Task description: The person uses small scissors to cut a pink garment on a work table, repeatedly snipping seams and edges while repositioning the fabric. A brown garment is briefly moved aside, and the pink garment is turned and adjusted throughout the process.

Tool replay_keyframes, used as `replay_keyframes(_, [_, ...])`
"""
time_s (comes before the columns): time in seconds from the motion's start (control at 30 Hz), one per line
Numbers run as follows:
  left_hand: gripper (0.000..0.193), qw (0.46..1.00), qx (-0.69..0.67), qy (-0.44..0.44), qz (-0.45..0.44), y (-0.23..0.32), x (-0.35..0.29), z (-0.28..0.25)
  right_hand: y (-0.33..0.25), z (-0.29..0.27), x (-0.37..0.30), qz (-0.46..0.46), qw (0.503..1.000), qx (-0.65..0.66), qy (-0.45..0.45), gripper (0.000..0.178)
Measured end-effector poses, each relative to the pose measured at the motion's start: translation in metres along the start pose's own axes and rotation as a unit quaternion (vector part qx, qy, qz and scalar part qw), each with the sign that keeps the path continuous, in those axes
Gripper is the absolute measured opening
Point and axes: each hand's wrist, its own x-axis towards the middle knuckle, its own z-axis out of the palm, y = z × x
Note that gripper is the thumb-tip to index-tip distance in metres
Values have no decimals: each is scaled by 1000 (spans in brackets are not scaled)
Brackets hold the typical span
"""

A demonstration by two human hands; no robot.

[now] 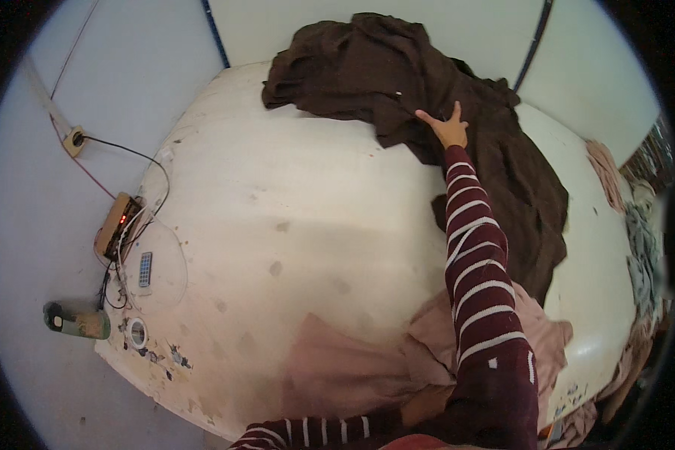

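A large dark brown cloth point(352, 71) lies rumpled across the far side of the white table and down its right. My right hand point(450, 129) reaches out over the cloth's middle, thumb and fingers spread, with nothing visible in it. Whether it presses on the fabric I cannot tell. Close to me a dusty pink cloth point(337, 367) is spread on the table, partly under my right arm. My left hand point(425, 405) is low in the view by the pink cloth; its fingers are hidden behind my right arm.
The white table point(277, 225) has stains and chipped paint. At its left edge are a small box-shaped device point(120, 225) with cables, a remote control point(145, 268), a tape roll point(136, 332) and a green cylinder point(79, 321). More garments point(641, 255) hang along the right edge.
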Motion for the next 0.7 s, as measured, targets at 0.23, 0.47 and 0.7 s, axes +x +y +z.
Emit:
replay_keyframes(0.23, [58,999,8,27,-25,-19,-6,-4,-7,75,22,-109,988,-107,-26,92])
replay_keyframes(0.47, [57,998,43,37,-8,-24,1,15,6,60,-68,-266,955,128,-26,52])
replay_keyframes(0.7, [60,997,69,13,24,-8,9,36,-7,-30,-270,-397,835,231,-304,45])
